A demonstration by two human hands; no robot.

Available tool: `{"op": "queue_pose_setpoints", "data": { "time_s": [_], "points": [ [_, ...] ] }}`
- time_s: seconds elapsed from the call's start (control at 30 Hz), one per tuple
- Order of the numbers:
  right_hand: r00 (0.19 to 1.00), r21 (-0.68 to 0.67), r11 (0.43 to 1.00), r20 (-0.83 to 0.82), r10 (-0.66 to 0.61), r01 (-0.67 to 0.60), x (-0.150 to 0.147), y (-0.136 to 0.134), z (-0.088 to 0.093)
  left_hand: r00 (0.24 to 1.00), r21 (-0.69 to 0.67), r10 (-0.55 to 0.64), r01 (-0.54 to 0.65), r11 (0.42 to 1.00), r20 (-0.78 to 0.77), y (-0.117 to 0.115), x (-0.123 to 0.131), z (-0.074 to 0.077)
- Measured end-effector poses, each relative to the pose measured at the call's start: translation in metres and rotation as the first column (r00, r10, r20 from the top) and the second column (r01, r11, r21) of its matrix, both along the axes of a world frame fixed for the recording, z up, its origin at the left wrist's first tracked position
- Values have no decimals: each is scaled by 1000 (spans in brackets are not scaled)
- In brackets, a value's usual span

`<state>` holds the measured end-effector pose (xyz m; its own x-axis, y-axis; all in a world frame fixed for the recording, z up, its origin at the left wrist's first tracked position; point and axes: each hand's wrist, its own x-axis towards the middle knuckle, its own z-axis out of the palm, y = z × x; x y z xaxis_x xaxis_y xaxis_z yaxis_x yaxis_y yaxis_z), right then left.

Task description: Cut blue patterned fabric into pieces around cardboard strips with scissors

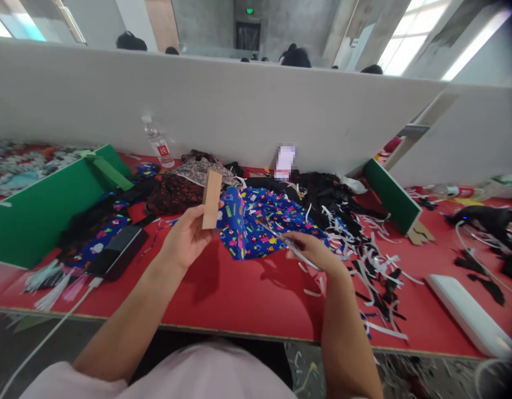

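My left hand (192, 235) is closed around a flat, light-brown wooden block (213, 200), held upright above the table. A blue printed cloth (264, 216) with colourful figures hangs right beside the block; its left edge meets my fingertips, and I cannot tell whether they pinch it too. My right hand (312, 250) is closed on a pair of scissors (276, 231), whose blades point left and away over the cloth. Part of the scissors is hidden by my fingers.
Green dividers (52, 210) stand left and right on the red table (247, 305). Around lie white and black scraps (370, 266), dark cloths (173, 191), a water bottle (159, 141), a phone (285, 162), a black box (117, 252) with a cable and a white device (467, 313).
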<state>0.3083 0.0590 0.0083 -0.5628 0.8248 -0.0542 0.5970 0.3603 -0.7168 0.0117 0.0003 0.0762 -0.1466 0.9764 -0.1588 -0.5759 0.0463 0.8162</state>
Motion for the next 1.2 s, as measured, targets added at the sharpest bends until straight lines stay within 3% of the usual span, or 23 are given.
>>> {"op": "queue_pose_setpoints", "data": {
  "time_s": [0.1,0.13,0.17,0.23,0.3,0.33,0.4,0.47,0.57,0.67,0.77,0.87,0.97,1.07,1.2],
  "points": [
    [996,-6,1000,-81,-26,25,-4,2,-3,985,-194,-92,63,979,-144,-30,-12,-29],
    [996,-10,999,-83,-37,36,-6,2,-4,942,-261,-195,122,958,-274,-38,-18,-40],
    [995,-19,999,-85,-48,46,-8,3,-7,847,-313,-305,176,933,-434,-45,-24,-50],
    [993,-35,998,-101,-59,56,-11,4,-11,495,-347,-402,204,915,-770,-55,-36,-63],
    [991,-21,998,-120,-60,58,-14,6,-16,87,-302,-330,239,923,-940,-57,-47,-64],
    [991,-6,998,-121,-64,64,-15,6,-19,-71,-275,-266,289,917,-961,-57,-50,-61],
    [992,17,997,-104,-75,77,-18,7,-22,-278,-249,-128,457,854,-952,-51,-55,-51],
    [994,20,996,-72,-84,85,-20,7,-23,-390,-271,-33,574,773,-920,-44,-55,-43],
    [996,10,997,-44,-79,80,-25,5,-22,-487,-320,29,617,719,-873,-34,-50,-43],
    [998,9,998,-5,-59,59,-29,3,-18,-525,-340,51,619,708,-850,-28,-47,-53],
    [997,43,998,51,-55,52,-32,1,-13,-510,-335,38,618,712,-859,-21,-50,-57],
    [996,75,996,70,-58,53,-34,-1,-10,-441,-285,21,615,736,-897,-10,-52,-56],
    [994,84,995,87,-59,51,-36,-3,-8,-415,-305,4,677,670,-910,2,-47,-55],
    [992,90,995,110,-58,48,-37,-4,-8,-493,-410,-24,694,592,-870,7,-39,-57],
    [993,85,995,111,-51,42,-38,-3,-10,-611,-505,-61,590,630,-790,5,-30,-58]
  ]
}}
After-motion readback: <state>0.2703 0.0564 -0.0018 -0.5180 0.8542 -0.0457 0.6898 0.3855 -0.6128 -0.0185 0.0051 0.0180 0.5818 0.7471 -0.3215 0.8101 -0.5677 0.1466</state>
